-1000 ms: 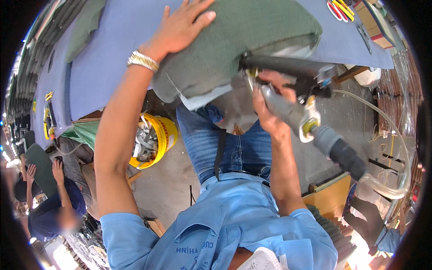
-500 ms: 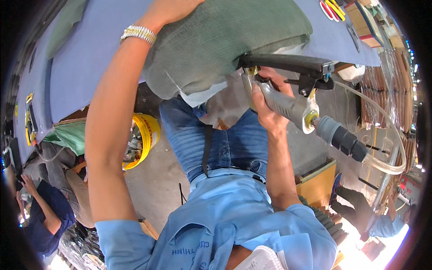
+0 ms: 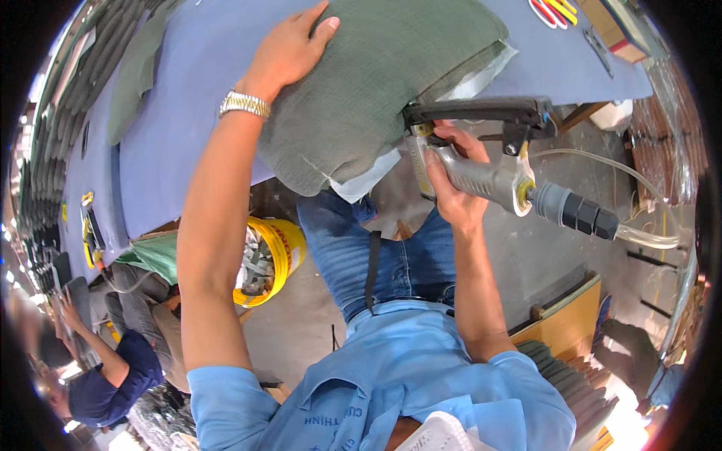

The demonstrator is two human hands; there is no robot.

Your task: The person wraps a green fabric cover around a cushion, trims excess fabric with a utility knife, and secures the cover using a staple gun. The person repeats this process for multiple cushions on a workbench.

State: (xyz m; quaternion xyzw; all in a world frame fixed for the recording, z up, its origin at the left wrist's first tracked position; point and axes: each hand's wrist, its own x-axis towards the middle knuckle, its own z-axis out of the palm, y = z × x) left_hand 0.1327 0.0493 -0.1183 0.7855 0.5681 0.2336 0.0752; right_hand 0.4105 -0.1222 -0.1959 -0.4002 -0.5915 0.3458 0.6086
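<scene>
A cushion panel covered in dark green fabric lies on the blue-covered table, its near corner hanging over the edge. White lining shows under the fabric along that edge. My left hand, with a metal watch band on the wrist, rests flat on the panel's left side, thumb apart from the fingers. My right hand is wrapped round the grip of a silver and black pneumatic staple gun. The gun's nose end is at the panel's near right edge; whether it touches is hard to tell.
A yellow bucket of scraps stands below the blue table. A clear air hose trails right from the gun. Red and yellow-handled tools lie far right. Dark green pieces are stacked left. A co-worker in navy works at left.
The view has shifted, so more of the table and my whole left hand show. The green panel's edge appears slightly turned. My right hand keeps its hold on the staple gun.
</scene>
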